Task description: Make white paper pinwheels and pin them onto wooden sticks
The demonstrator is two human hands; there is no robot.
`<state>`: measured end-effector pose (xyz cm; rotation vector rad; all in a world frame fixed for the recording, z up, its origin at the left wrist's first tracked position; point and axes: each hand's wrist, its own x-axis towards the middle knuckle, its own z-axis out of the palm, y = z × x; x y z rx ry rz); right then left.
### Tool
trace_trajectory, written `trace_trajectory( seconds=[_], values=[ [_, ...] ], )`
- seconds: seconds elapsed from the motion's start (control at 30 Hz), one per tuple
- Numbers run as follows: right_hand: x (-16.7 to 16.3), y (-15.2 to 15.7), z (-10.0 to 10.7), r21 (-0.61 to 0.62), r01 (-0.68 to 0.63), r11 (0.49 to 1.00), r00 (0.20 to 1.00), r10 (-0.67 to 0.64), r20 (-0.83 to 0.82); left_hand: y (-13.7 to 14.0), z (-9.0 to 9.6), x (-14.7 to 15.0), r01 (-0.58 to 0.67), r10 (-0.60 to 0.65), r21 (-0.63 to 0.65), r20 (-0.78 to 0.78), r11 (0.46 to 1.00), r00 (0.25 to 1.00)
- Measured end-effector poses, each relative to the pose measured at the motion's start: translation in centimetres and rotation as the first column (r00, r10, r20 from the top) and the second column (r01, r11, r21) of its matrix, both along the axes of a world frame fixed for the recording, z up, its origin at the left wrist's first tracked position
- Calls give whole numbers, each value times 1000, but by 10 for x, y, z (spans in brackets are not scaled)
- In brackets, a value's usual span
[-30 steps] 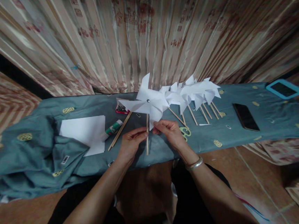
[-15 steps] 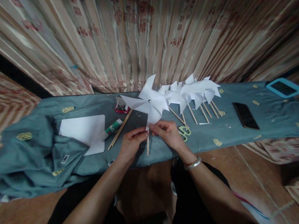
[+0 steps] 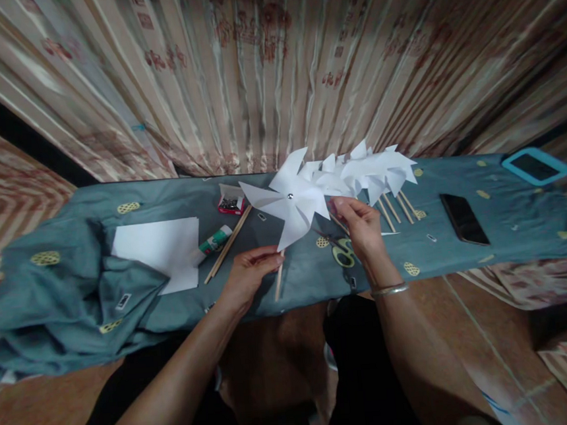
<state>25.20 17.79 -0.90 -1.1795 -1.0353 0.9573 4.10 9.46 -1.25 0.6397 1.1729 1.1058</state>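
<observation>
A white paper pinwheel [image 3: 296,198] with a shiny pin at its centre is held up over the table, leaning a little right. My left hand [image 3: 253,268] is closed on its wooden stick [image 3: 279,282], just under the lowest blade. My right hand [image 3: 362,224] is at the pinwheel's right side, its thumb and fingers drawn together by the tip of a blade. Whether they grip the blade or anything else is not clear. Beneath and left of the right wrist lie scissors with green handles [image 3: 343,253].
Several finished pinwheels [image 3: 383,167] lie in a row at the back right. Left are loose wooden sticks [image 3: 227,247], a glue stick [image 3: 215,240], a red box of pins [image 3: 230,202] and white paper [image 3: 157,246]. A phone [image 3: 464,218] and a blue-framed tablet [image 3: 536,165] lie right.
My right hand has left the stick just below the blades and moved right and up to the blade's side. The pinwheel has shifted slightly right and tilted, still in my left hand.
</observation>
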Motion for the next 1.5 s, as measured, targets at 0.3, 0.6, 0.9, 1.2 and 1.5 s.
trace_trajectory(
  seconds=[0.3, 0.6, 0.9, 1.2, 1.5],
  values=[
    [-7, 3, -1, -58, -11, 998, 999, 9, -42, 0, 1, 0, -3, 3, 15, -27, 1000, 1000],
    [-15, -5, 2, -97, -39, 994, 999, 36, -36, 1, -2, -1, -23, 25, 52, -33, 998, 999],
    [-25, -13, 5, -159, -108, 981, 991, 94, -93, 2, -2, -1, -48, 51, 47, -51, 998, 997],
    [-33, -20, 4, -160, -204, 966, 978, 193, -82, 4, -5, 0, -67, 69, 38, -50, 997, 996],
    [-43, -28, 5, -195, -271, 943, 959, 248, -135, 4, -2, 1, -71, 74, 56, -53, 996, 996]
  ],
)
